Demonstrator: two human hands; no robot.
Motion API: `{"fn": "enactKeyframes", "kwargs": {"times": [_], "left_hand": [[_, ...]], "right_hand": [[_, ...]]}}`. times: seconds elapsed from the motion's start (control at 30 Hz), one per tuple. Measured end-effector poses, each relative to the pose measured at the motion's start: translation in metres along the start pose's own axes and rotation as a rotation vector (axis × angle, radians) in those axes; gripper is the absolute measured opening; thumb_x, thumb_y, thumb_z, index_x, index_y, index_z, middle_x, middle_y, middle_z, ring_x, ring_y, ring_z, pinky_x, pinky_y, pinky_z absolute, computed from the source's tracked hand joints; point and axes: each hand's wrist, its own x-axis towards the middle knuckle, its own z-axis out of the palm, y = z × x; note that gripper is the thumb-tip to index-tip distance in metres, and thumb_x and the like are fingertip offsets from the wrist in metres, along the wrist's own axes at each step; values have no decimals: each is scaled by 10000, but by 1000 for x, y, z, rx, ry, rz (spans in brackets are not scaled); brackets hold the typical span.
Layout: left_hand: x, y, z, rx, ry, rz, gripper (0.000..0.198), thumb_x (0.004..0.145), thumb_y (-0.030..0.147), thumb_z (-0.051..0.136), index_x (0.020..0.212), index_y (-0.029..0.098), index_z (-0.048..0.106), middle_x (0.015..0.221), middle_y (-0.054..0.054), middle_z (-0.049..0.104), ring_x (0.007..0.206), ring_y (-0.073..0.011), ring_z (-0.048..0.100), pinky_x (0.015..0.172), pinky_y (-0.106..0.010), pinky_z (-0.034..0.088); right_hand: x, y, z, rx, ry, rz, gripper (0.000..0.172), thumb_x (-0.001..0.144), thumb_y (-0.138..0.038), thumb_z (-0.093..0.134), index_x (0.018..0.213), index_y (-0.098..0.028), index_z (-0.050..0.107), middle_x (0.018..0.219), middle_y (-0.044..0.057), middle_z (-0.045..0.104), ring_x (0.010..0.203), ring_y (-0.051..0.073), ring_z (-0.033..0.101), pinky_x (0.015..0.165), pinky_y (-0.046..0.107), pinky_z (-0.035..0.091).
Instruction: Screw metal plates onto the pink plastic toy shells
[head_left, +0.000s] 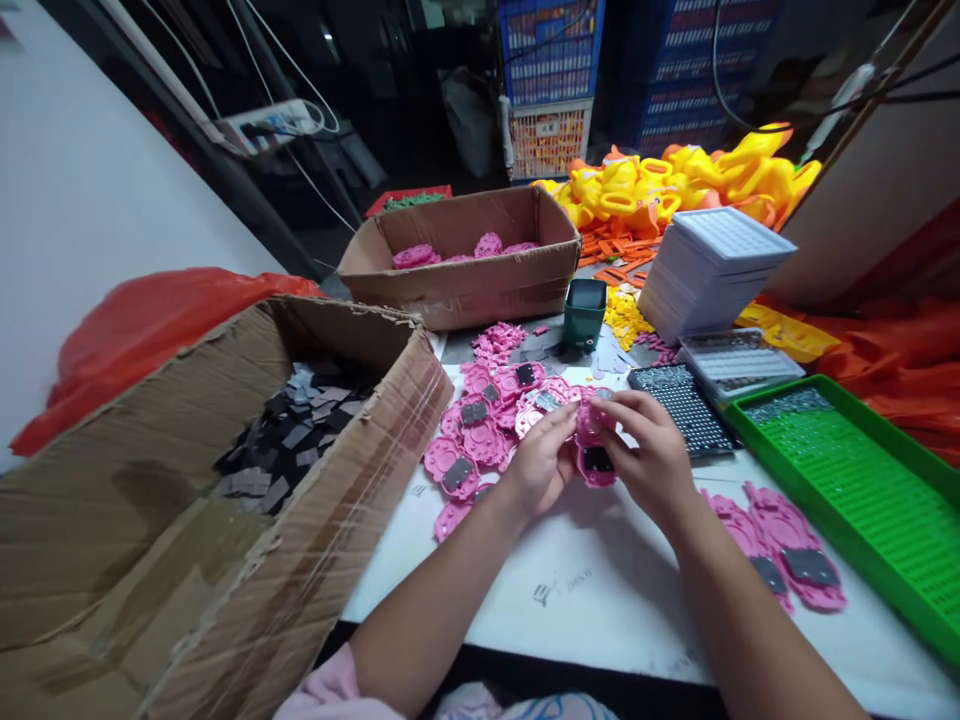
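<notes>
Between my two hands, over the white table sheet, is a pink plastic part with a black patch near its lower end. My left hand pinches its left side, and my right hand has its fingers closed on the upper right side. Whether a smaller piece sits between the fingertips cannot be made out. Beside my left hand lies a pile of pink parts, several with dark grey patches. Two more pink parts lie to the right of my right forearm.
An open cardboard box with dark square pieces stands at left; another box with pink parts is behind. A green cup, black grid tray, stacked white trays, green tray and yellow parts occupy the right and back.
</notes>
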Motion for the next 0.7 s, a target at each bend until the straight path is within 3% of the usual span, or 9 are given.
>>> {"fn": "enactKeyframes", "kwargs": {"times": [0.37, 0.57, 0.7], "left_hand": [[-1, 3, 3, 28, 82, -7, 265, 819, 169, 612, 1085, 162, 613, 864, -26, 676, 672, -111, 598, 637, -220, 461], [-2, 3, 3, 50, 34, 6, 320, 789, 193, 630, 1106, 154, 617, 930, -39, 674, 732, -123, 593, 666, -224, 451], [-2, 3, 4, 20, 56, -11, 303, 755, 207, 667, 1051, 150, 629, 844, -17, 658, 693, -116, 574, 635, -223, 445]], "right_hand": [[-1, 9, 2, -148, 52, -122, 225, 836, -231, 597, 1049, -241, 668, 972, 70, 630, 926, 172, 592, 829, 369, 526], [-1, 9, 3, -142, 70, -176, 223, 831, -191, 604, 1047, -218, 652, 975, 62, 624, 919, 151, 606, 787, 322, 541], [0, 8, 0, -141, 82, -211, 199, 824, -173, 610, 1015, -218, 649, 991, 58, 629, 937, 151, 608, 821, 328, 534]]}}
